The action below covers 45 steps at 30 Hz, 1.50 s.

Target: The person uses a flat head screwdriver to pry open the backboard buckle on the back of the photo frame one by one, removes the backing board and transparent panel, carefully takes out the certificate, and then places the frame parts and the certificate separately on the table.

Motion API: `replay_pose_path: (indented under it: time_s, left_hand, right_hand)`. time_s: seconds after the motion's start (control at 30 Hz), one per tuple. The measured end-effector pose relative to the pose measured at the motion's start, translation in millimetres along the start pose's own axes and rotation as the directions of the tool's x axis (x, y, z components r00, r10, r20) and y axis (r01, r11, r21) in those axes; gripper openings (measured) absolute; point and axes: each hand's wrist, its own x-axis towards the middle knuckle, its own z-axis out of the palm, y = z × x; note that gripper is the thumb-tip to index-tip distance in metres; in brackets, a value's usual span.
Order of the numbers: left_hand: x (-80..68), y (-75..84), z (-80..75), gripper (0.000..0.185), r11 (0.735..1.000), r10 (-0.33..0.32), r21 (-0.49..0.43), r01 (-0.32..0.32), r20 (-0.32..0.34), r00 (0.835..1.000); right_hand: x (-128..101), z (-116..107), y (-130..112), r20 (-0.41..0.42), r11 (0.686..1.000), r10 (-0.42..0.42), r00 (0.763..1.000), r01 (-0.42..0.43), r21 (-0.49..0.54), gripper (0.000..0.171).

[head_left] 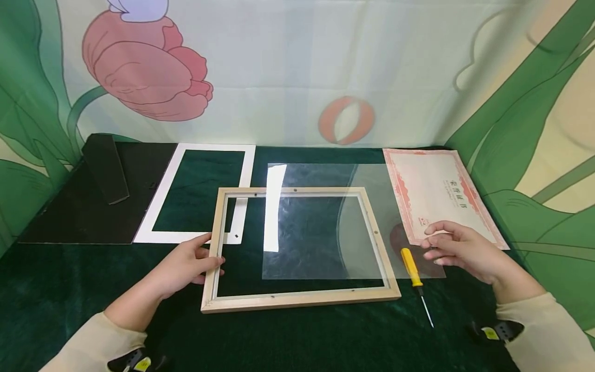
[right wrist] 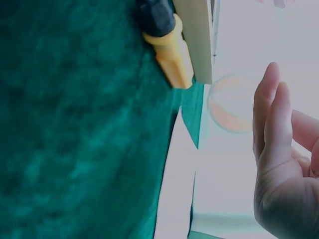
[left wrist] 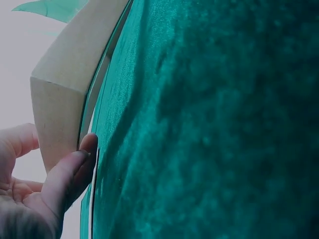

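Observation:
My left hand (head_left: pixel 186 266) grips the left side of a pale wooden picture frame (head_left: pixel 302 304), thumb on one face and fingers on the other. In the left wrist view, the frame's corner (left wrist: pixel 60 104) stands tilted over the green cloth. A clear plastic sheet (head_left: pixel 316 175), with a bright strip of glare, overlaps the frame in the head view. My right hand (head_left: pixel 457 248) holds nothing, its fingers loosely bent above the near edge of a red-bordered certificate (head_left: pixel 432 191). Close by, a yellow-handled screwdriver (head_left: pixel 411 266) lies beside the frame's right side.
A white mat border (head_left: pixel 186 237) lies behind my left hand, partly under the frame in view. Further left is a black backing board (head_left: pixel 65 217) with a fold-out stand (head_left: pixel 104 170). Dark green cloth (head_left: pixel 325 341) covers the table; a printed curtain (head_left: pixel 279 77) hangs behind.

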Motion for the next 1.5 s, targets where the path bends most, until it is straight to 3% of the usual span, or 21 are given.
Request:
replay_pose_path:
  time_s: [0.2, 0.37, 0.53, 0.67, 0.83, 1.13, 1.33, 1.5]
  left_hand:
    - [-4.5, -1.0, -3.8, 0.070, 0.998, 0.018, -0.060, -0.016, 0.035, 0.999]
    - [-9.8, 0.0, -9.9, 0.069, 0.999, 0.027, -0.042, -0.026, 0.037, 0.999]
    - [-16.3, -3.1, -17.6, 0.070, 0.999, 0.017, -0.045, -0.015, 0.044, 0.999]
    - [-21.5, -6.8, -23.8, 0.072, 0.998, 0.000, -0.065, 0.003, 0.047, 0.999]
    - [-30.6, -11.1, -32.8, 0.072, 0.997, 0.000, -0.083, 0.003, 0.039, 0.999]
    - [-54.1, -24.3, -53.2, 0.072, 0.998, 0.006, -0.057, -0.005, 0.017, 1.000]
    - [-63.1, -31.4, -64.6, 0.075, 0.996, -0.048, -0.069, 0.048, -0.006, 0.999]
    - [-70.6, -36.9, -75.3, 0.077, 0.995, -0.077, -0.069, 0.075, -0.020, 0.997]
  right_hand:
    - [1.6, -1.9, 7.2, -0.030, 0.994, -0.024, 0.999, 0.027, 0.103, 0.021]
    - [5.6, -0.1, 11.2, -0.049, 0.962, -0.058, 0.997, 0.069, 0.264, 0.023]
    - [10.2, 6.5, 10.7, -0.173, 0.928, -0.019, 0.985, 0.082, 0.364, 0.025]
    - [11.9, 13.2, 12.7, -0.268, 0.914, 0.014, 0.963, 0.096, 0.394, 0.025]
    - [12.3, 21.2, 14.0, -0.322, 0.893, 0.058, 0.945, 0.095, 0.440, 0.027]
    - [13.7, 37.8, 8.1, -0.361, 0.883, 0.106, 0.926, 0.079, 0.462, 0.027]
    - [12.4, 50.2, 4.9, -0.384, 0.876, 0.106, 0.917, 0.097, 0.473, 0.018]
    - [10.2, 63.5, -0.5, -0.384, 0.856, 0.139, 0.913, 0.084, 0.510, 0.020]
